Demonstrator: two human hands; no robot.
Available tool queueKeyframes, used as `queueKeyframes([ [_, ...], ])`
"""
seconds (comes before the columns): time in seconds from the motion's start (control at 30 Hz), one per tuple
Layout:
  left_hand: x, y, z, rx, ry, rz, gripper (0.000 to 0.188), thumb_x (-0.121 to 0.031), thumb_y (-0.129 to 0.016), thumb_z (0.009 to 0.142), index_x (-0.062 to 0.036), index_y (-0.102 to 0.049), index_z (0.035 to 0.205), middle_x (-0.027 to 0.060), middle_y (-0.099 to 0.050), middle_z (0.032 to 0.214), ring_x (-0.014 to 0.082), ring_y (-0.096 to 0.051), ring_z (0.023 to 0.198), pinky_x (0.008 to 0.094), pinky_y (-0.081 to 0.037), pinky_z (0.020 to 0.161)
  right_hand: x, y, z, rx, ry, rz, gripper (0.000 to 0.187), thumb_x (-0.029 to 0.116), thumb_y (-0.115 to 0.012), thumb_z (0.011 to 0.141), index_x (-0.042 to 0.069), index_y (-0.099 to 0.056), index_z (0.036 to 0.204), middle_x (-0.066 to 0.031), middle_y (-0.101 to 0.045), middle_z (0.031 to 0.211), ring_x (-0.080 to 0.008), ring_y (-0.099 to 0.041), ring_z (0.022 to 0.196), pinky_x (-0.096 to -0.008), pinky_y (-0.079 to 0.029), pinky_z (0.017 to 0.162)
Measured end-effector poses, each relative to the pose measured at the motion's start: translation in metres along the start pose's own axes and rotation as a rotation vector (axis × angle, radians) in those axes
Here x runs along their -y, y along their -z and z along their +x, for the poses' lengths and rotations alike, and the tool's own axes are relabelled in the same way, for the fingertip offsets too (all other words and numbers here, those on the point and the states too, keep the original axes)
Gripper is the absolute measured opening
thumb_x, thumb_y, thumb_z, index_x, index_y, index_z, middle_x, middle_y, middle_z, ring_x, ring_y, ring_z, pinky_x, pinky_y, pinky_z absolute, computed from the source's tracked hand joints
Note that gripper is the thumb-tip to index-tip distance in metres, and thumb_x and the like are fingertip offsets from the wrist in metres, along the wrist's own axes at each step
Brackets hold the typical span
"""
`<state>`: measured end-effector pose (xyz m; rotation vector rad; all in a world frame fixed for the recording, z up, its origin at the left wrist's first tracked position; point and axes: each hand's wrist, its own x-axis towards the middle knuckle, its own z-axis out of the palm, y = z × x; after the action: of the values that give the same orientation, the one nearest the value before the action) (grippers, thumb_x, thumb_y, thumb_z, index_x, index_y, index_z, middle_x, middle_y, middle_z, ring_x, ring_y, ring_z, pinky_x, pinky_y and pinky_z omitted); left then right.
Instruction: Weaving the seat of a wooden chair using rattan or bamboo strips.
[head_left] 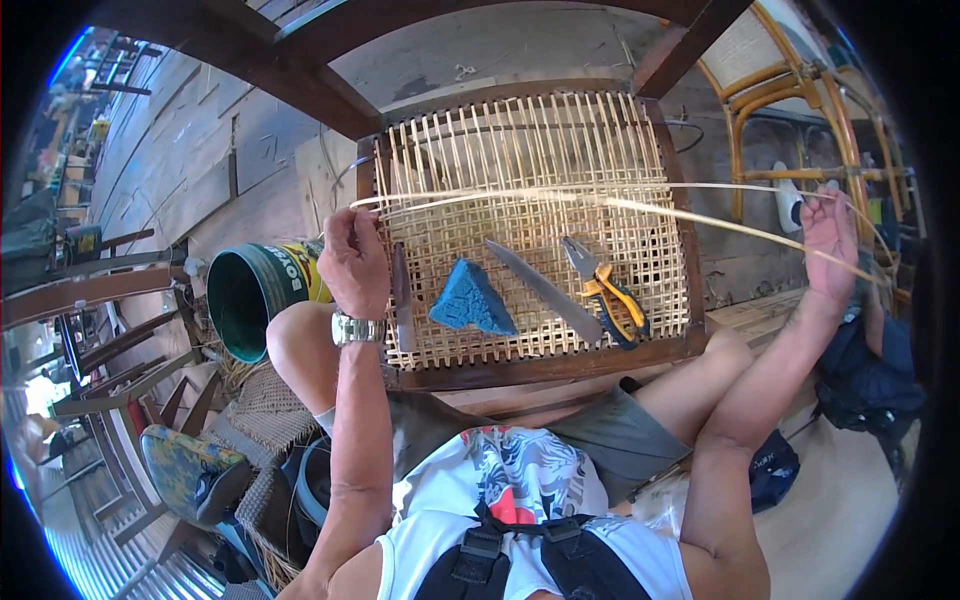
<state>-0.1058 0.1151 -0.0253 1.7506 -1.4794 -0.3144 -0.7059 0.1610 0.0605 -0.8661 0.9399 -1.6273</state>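
A long, pale rattan strand point(740, 228) stretches from left to right above a chair seat of woven cane point(625, 240). My left hand point(355, 262) is closed with its fingertips pinching the looped end at the seat's left edge. Far out to the right, my right hand point(830, 245) is raised, fingers pinched on the strand's other part. On the weave lie a blue sponge-like block point(468, 302), a long flat metal blade point(545, 292), pliers point(608, 295) with yellow-and-black handles, and a narrow tool point(402, 300). Open lattice shows at the seat's far side; the near side is woven closer.
The dark wooden chair frame point(540, 376) surrounds the seat, and its legs and rails rise at the far side. A green bucket point(262, 290) lies on its side by my left knee. A rattan chair point(740, 130) stands at the far right. Chair parts are piled at the left.
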Motion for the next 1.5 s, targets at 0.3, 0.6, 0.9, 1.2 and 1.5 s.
queueKeyframes([
  [0.3,-0.005,-0.001,0.001,-0.046,0.129,-0.016,0.016,-0.015,-0.069,0.091,-0.0036,-0.069,0.102,0.0139,-0.065,0.102,0.0194,-0.065,0.070,0.0315,-0.053,0.065,0.002,-0.002,-0.005,0.000,0.022,0.004,0.024,0.017,-0.056,0.104,-0.001,-0.064,0.118,-0.0111,-0.066,0.114,-0.0186,-0.058,0.099,-0.0321,-0.046,0.089],
  [0.6,0.004,0.006,0.002,0.039,-0.060,0.078,0.014,-0.008,-0.071,0.085,-0.0036,-0.072,0.098,0.0091,-0.068,0.099,0.0163,-0.066,0.075,0.0303,-0.052,0.067,0.004,0.004,-0.007,0.035,0.015,-0.038,0.026,0.019,-0.055,0.105,0.000,-0.063,0.120,-0.0097,-0.066,0.115,-0.0173,-0.057,0.101,-0.0320,-0.045,0.091],
  [0.9,0.001,0.006,-0.007,0.027,-0.066,-0.093,0.023,-0.008,-0.069,0.091,-0.0071,-0.067,0.114,0.0079,-0.075,0.093,0.0157,-0.069,0.075,0.0287,-0.054,0.067,0.007,0.010,-0.009,0.057,0.001,-0.032,0.028,0.019,-0.054,0.105,-0.001,-0.062,0.121,-0.0096,-0.065,0.117,-0.0184,-0.055,0.103,-0.0343,-0.043,0.096],
  [1.2,0.008,0.006,0.000,-0.005,-0.201,-0.009,0.013,-0.010,-0.064,0.095,-0.0045,-0.066,0.107,0.0127,-0.071,0.106,0.0289,-0.069,0.091,0.0380,-0.056,0.077,0.009,0.018,-0.009,0.066,-0.001,0.000,0.027,0.018,-0.054,0.104,-0.002,-0.062,0.121,-0.0115,-0.064,0.118,-0.0198,-0.055,0.104,-0.0355,-0.043,0.098],
  [1.5,-0.005,0.016,-0.002,0.025,-0.154,-0.005,0.020,-0.007,-0.067,0.089,-0.0051,-0.067,0.110,0.0171,-0.063,0.122,0.0337,-0.064,0.105,0.0419,-0.053,0.089,0.014,0.009,-0.014,0.116,0.029,-0.061,0.020,0.017,-0.056,0.103,0.003,-0.062,0.116,-0.0093,-0.057,0.115,-0.0198,-0.051,0.103,-0.0369,-0.039,0.098],
])
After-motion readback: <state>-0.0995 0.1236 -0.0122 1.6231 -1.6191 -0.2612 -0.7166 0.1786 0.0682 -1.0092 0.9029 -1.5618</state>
